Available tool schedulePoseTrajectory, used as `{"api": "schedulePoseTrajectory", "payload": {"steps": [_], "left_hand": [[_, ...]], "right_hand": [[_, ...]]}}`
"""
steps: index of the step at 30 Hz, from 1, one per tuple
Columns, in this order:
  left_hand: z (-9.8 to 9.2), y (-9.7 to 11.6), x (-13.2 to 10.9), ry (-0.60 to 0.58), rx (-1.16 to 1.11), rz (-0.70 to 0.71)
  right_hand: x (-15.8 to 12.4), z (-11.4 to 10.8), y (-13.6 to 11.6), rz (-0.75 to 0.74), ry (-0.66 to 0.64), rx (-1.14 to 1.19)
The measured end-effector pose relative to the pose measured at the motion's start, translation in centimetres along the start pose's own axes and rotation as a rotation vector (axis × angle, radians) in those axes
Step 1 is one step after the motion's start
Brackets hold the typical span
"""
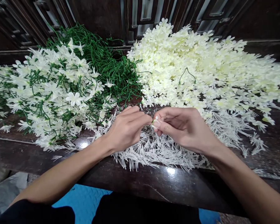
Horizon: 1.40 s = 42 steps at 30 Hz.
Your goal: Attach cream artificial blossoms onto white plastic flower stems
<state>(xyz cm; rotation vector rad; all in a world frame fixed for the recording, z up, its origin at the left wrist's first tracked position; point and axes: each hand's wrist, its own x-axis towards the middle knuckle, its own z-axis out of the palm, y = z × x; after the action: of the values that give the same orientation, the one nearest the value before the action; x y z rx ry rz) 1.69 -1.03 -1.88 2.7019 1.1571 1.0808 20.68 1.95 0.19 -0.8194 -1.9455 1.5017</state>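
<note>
Right hand (185, 128) pinching small white green-based flower (156, 121); left hand (127, 128) meets it, grip hidden. Spiky white sprigs (154, 152), near side.

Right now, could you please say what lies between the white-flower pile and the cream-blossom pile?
The head view shows a tangle of green stems between them, toward the back.

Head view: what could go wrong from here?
The small white-and-green piece at the right hand's fingertips could slip and get lost among the white spiky pieces below.
A loose green stem lies on the pale blossoms, so parts may get mixed.
Spiky pieces spread toward the dark surface's front; a brush could knock some off.
</note>
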Motion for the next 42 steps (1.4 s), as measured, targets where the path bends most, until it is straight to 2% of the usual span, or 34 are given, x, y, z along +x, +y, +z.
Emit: {"api": "schedulePoseTrajectory", "payload": {"steps": [3,7,11,14,17,21,23,26,29,32,34,35,36,40,42], "left_hand": [[-0.2,-0.4,0.1,-0.034,-0.038,-0.008],[-0.6,-1.2,0.4,-0.041,-0.122,-0.048],[-0.7,-1.7,0.4,0.029,-0.105,-0.066],[-0.8,-1.7,0.5,0.095,-0.097,-0.067],[-1.2,-1.4,0.8,0.165,-0.066,-0.131],[-2.6,-1.5,1.0,0.382,-0.102,-0.317],[-3.6,-2.1,0.9,0.518,-0.120,-0.424],[-4.9,-3.5,0.7,0.669,-0.224,-0.509],[-5.7,-4.3,0.9,0.868,-0.418,-0.582],[-5.6,-3.9,1.4,0.914,-0.501,-0.572],[-5.0,-3.3,1.7,0.842,-0.423,-0.507],[-4.6,-2.9,1.7,0.767,-0.350,-0.467],[-4.1,-2.7,1.7,0.644,-0.281,-0.426],[-2.1,-2.4,0.6,-0.013,-0.026,-0.289],[-1.5,-2.7,-0.1,-0.174,0.166,-0.284]], "right_hand": [[0.1,-0.3,0.0,0.026,-0.003,0.023],[0.5,-1.3,0.0,-0.009,0.026,-0.009],[0.5,-2.6,0.0,-0.058,0.098,-0.089],[0.5,-3.2,-0.1,-0.082,0.127,-0.086],[0.4,-3.3,-0.4,-0.114,0.135,-0.046],[0.5,-3.4,-0.5,-0.144,0.242,0.025],[0.6,-3.6,-0.2,-0.132,0.333,0.050],[0.8,-3.8,0.3,-0.080,0.437,0.071],[0.9,-3.7,0.6,0.003,0.460,0.011],[1.1,-3.3,0.6,0.045,0.430,-0.095],[1.1,-2.8,0.5,0.039,0.388,-0.155],[1.1,-2.6,0.5,0.033,0.364,-0.178],[1.1,-2.5,0.5,0.025,0.343,-0.194],[1.1,-2.3,0.7,0.016,0.314,-0.230],[1.1,-2.5,0.8,0.018,0.327,-0.251]]}}
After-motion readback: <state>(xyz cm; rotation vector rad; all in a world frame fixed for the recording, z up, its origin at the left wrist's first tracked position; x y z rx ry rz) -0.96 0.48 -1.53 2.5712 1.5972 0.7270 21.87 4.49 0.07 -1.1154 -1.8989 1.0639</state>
